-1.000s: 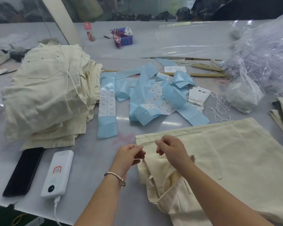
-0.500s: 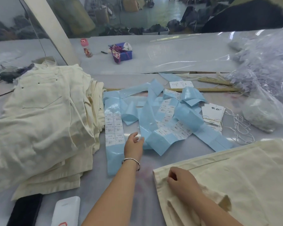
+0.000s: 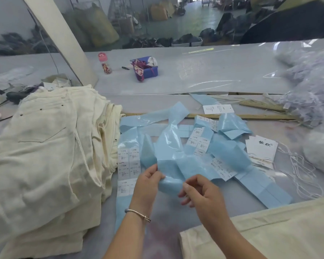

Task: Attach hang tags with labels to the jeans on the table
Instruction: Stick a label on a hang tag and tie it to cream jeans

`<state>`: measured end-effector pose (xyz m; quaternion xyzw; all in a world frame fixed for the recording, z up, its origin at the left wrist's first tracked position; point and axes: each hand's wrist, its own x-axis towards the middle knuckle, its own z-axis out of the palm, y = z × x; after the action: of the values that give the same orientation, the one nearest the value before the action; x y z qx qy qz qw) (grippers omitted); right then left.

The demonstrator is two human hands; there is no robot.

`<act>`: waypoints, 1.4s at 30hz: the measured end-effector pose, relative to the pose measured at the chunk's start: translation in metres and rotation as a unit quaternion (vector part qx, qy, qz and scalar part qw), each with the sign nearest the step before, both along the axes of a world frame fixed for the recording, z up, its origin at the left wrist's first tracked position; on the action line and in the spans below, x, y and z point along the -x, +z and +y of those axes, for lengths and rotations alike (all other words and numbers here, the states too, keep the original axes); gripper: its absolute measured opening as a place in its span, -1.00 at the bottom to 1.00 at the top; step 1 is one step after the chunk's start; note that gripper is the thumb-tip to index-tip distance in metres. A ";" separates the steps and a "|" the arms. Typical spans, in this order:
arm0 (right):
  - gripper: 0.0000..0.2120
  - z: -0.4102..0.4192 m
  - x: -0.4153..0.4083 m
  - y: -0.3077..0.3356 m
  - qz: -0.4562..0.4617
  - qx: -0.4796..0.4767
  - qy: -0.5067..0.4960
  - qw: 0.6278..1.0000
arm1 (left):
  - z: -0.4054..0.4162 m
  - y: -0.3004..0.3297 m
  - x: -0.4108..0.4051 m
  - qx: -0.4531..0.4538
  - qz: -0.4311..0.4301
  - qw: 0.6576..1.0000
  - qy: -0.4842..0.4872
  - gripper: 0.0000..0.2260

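Labels point(image 3: 128, 162) reading 1103#, hands point(image 3: 147, 186) pinching backing strip point(image 3: 173, 176)

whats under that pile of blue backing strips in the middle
Under the blue backing strips, white label stickers peek out, and more sit on the strip by the stacked jeans. Bare table shows around them; anything deeper is covered.

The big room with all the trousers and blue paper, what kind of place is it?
Probably a clothing factory's finishing area. A stack of cream jeans sits on the long table, blue label strips and hang tags lie spread out, and bundles of cloth pile up behind.
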<state>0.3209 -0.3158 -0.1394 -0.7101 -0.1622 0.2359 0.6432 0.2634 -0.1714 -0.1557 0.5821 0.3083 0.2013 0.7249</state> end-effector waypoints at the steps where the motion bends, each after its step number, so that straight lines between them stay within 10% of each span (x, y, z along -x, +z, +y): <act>1: -0.96 0.006 -0.002 0.000 0.034 0.011 0.011 0.999 | -0.002 0.002 0.002 -0.050 0.008 0.999 -0.004 -0.69; 4: -0.71 0.020 -0.009 -0.007 0.057 0.071 0.043 0.995 | -0.010 0.002 0.007 -0.234 0.060 0.970 -0.041 -0.82; 7: -0.40 0.029 -0.017 -0.012 0.012 0.104 0.046 0.993 | -0.012 -0.006 0.011 -0.511 0.181 0.840 -0.021 -0.88; 10: -0.43 0.035 -0.028 -0.018 0.003 0.138 0.023 0.990 | -0.018 -0.012 0.015 -0.569 0.150 0.809 0.008 -0.92; 21: -0.80 0.024 -0.070 -0.021 0.111 0.017 -0.075 0.991 | 0.035 -0.031 0.030 -0.227 0.189 0.929 0.222 -0.83; 24: -0.84 0.023 -0.076 -0.026 0.091 0.034 -0.068 0.993 | 0.044 -0.028 0.031 0.037 0.067 0.966 0.245 -0.77; 29: -0.86 0.024 -0.072 -0.035 0.080 0.072 -0.081 0.991 | 0.044 -0.022 0.031 0.345 -0.050 0.906 0.240 -0.75; 42: -0.82 0.043 -0.061 -0.048 0.078 0.126 0.054 0.987 | 0.043 -0.023 0.042 0.396 -0.018 0.913 0.091 -0.92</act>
<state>0.3815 -0.2725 -0.1871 -0.7554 -0.1186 0.3435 0.5453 0.2218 -0.1287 -0.1791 0.2128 0.4010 0.1379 0.8803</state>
